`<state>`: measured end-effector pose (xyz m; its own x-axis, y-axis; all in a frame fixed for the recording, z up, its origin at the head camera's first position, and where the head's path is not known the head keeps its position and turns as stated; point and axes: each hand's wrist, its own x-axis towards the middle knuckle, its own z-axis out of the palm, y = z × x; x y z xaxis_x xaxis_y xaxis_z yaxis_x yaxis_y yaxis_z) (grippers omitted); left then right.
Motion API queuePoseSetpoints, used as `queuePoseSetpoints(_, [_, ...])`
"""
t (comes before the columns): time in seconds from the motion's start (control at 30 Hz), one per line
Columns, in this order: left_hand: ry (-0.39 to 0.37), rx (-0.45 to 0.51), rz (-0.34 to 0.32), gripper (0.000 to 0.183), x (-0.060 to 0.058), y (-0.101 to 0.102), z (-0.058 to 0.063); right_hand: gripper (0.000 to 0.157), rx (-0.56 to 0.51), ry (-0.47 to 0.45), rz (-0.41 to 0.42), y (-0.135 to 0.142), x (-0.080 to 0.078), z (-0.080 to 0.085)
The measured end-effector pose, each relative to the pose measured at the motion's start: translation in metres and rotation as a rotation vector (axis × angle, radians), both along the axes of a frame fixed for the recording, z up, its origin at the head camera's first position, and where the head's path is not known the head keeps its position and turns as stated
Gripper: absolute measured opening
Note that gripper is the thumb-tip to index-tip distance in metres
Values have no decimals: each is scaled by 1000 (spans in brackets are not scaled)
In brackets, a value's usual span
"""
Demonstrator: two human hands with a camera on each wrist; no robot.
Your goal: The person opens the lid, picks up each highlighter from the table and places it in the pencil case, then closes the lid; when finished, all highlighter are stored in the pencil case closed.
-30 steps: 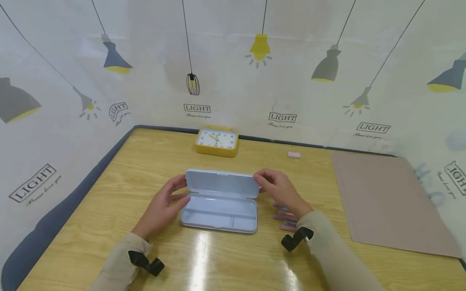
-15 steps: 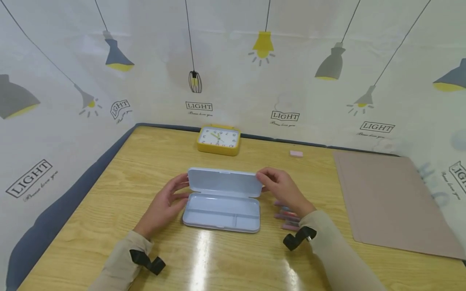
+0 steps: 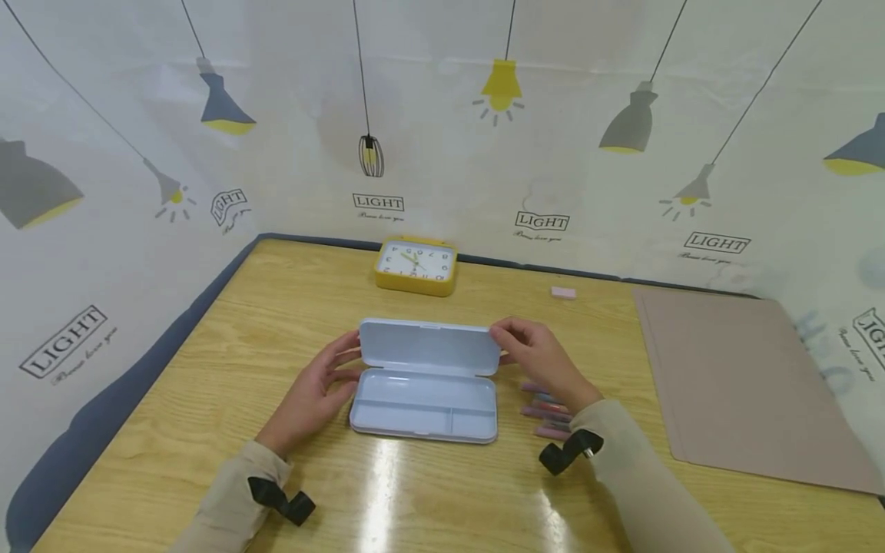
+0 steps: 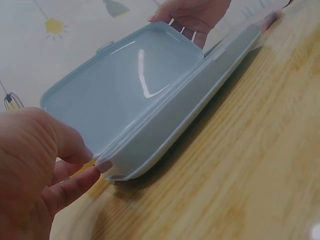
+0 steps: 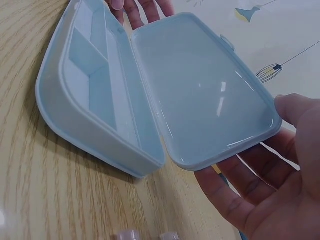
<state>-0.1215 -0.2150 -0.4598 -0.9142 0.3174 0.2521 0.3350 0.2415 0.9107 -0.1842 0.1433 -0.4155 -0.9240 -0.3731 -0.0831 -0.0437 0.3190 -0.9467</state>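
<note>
A pale blue pencil case (image 3: 401, 388) lies on the wooden table with its lid (image 3: 430, 347) raised at the back. Its base is divided into one long compartment and two shorter ones in front, with nothing inside. At the left end, my left hand (image 3: 314, 395) holds the case near the hinge; the left wrist view shows thumb and fingers right at that corner. My right hand (image 3: 539, 357) grips the lid's right end, thumb (image 5: 292, 107) on the inner edge and fingers (image 5: 225, 197) behind it. Several pens (image 3: 546, 411) lie beside the case, partly under the right wrist.
Behind the case stands a yellow alarm clock (image 3: 415, 265), upside down. A small pink eraser (image 3: 563, 293) lies farther right. A large pinkish-beige mat (image 3: 754, 384) covers the table's right side. Walls with printed lamps enclose the back and sides.
The view has shifted slightly. The left thumb has drawn back from over the case's left rim, and the case sits a touch farther right. The lid stays raised in the right hand.
</note>
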Motion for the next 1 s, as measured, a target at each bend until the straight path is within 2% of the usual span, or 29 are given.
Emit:
queuePoseSetpoints(0.37, [53,-21,-4,75,0,1,-5,45,-8,-3,14,5,2,1])
queuePoseSetpoints(0.6, [63,-11,9,75,0,2,-4,42,-31,62,33,34,6,6])
queuePoseSetpoints(0.77, [62,5,26,74,1,3,-3,39,83,94,20,66,10,7])
queuePoseSetpoints(1.0, [58,-9,34,71,2,4,-1,29,378,177,-13,105,21,5])
